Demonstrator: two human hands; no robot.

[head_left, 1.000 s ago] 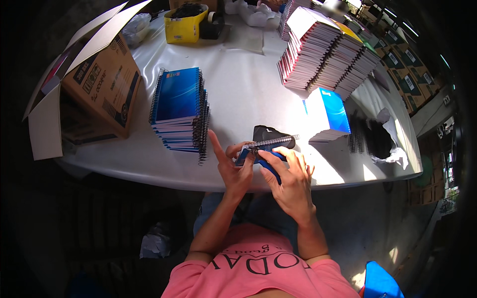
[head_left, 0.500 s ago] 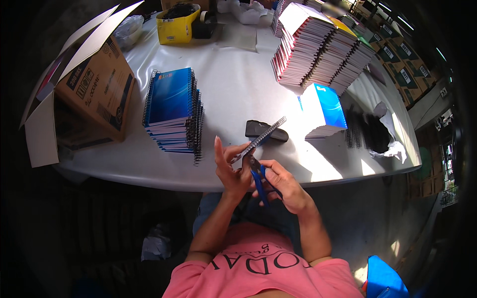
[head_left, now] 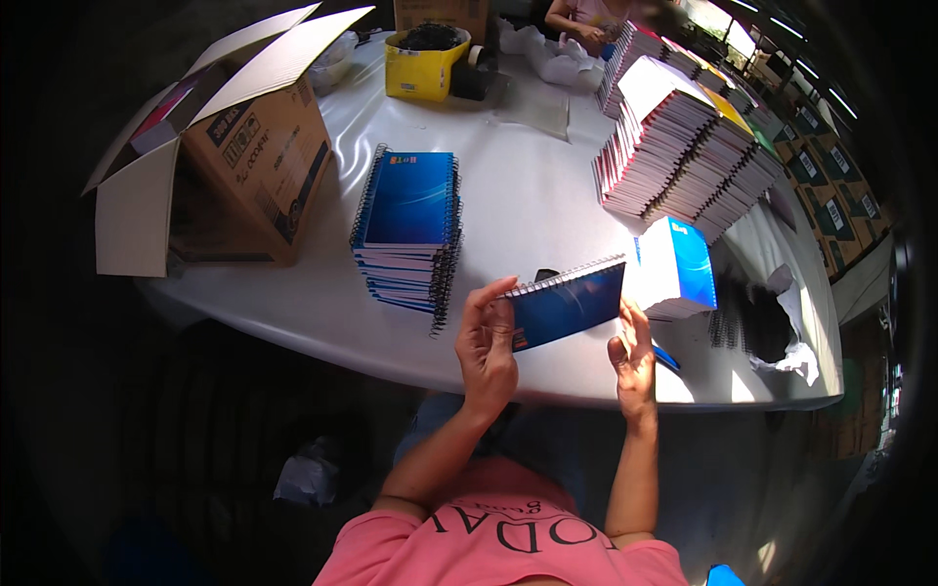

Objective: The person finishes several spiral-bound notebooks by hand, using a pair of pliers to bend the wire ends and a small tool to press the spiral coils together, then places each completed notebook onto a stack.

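My left hand [head_left: 489,347] grips the left end of a blue spiral notebook [head_left: 572,301], thumb on its cover. The notebook is held tilted above the table's front edge, its coil along the upper side. At its lower right corner is my right hand [head_left: 635,366], fingertips at the edge and thumb standing apart below it. Beside that hand, blue-handled pliers [head_left: 667,358] lie on the table, partly hidden. A stack of similar blue notebooks [head_left: 408,200] stands left of my hands. Behind the held notebook, a black object [head_left: 547,275] is mostly covered.
An open cardboard box [head_left: 259,176] stands at the left. Another blue notebook pile [head_left: 692,269] and tall notebook stacks [head_left: 674,146] are at the right, near black coils [head_left: 752,322]. A yellow container [head_left: 418,73] stands at the back. Another person's hand [head_left: 589,37] shows beyond the table.
The pliers have left my right hand and lie on the table. The notebook has turned so its blue cover shows, and my right hand has moved to its right end. The view has shifted.
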